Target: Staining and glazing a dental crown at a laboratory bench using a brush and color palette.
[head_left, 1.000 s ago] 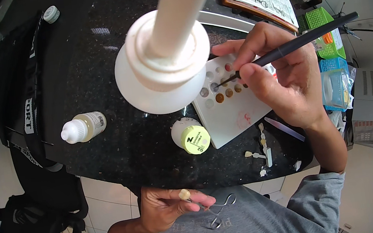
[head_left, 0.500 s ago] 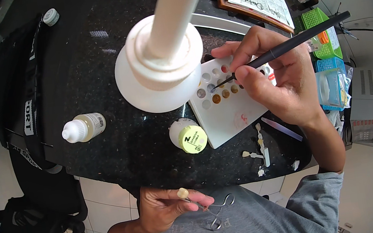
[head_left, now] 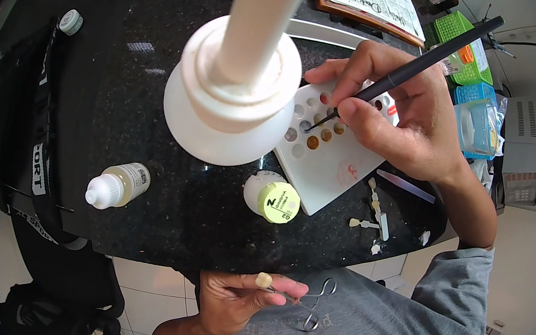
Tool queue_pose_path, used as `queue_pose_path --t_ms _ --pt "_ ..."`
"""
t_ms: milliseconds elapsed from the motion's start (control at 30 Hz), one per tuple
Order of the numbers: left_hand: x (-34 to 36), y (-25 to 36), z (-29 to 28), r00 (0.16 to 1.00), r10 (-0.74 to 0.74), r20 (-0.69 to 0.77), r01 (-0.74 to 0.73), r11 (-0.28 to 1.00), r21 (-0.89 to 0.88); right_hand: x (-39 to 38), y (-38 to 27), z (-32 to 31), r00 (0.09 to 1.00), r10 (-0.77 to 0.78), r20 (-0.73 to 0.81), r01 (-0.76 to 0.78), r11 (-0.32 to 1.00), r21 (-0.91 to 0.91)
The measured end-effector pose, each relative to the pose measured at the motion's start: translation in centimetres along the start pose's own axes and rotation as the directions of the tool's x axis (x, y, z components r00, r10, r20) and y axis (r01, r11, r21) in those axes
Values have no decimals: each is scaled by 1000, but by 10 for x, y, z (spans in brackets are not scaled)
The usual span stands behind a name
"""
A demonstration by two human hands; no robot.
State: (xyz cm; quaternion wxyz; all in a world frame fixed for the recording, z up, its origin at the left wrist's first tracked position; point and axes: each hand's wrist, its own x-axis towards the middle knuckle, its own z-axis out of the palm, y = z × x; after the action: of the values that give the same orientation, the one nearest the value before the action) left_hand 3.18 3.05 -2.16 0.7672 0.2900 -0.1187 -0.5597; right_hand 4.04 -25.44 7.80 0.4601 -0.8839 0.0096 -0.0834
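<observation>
My right hand [head_left: 406, 124] grips a fine brush [head_left: 434, 57] with a black handle. The brush's tip meets a small round well on a white mixing palette [head_left: 322, 184], whose wells hold red, brown, amber and grey colours. Down by my shirt, at the counter's edge, my left hand [head_left: 232, 303] is closed on a metal locking forceps [head_left: 314, 303] with ring handles. A small cream tooth crown [head_left: 264, 280] sits at the forceps' tip, facing up. Left of the palette lies a tipped jar with a yellow-green lid [head_left: 279, 202].
A white lamp stand [head_left: 229, 132] rises beside the palette. Further left lies a dropper bottle [head_left: 118, 186]. Tooth shade tabs [head_left: 377, 210] and a translucent strip [head_left: 405, 186] rest near the front right. Green [head_left: 458, 31] and blue baskets [head_left: 477, 117] stand at the right.
The view has shifted slightly, so the lamp stand and palette sit a little differently in the picture. Both hands keep their hold, and the brush tip stays at the same well.
</observation>
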Motion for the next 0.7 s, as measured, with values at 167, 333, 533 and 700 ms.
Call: queue_pose_path --t_ms 167,333,533,700 --pt "-1 -1 0 1000 1 1 -1 1000 -2 0 -1 0 1000 16 -5 -16 1000 13" --pt "-1 -1 0 1000 17 4 -17 1000 -16 0 -2 0 1000 19 -5 -19 1000 4" --pt "1 0 0 1000 9 6 -9 999 -31 2 0 -1 1000 5 -3 -5 1000 3" --pt "-1 2 0 1000 -14 9 14 1000 -4 2 0 1 1000 3 -16 -3 1000 2"
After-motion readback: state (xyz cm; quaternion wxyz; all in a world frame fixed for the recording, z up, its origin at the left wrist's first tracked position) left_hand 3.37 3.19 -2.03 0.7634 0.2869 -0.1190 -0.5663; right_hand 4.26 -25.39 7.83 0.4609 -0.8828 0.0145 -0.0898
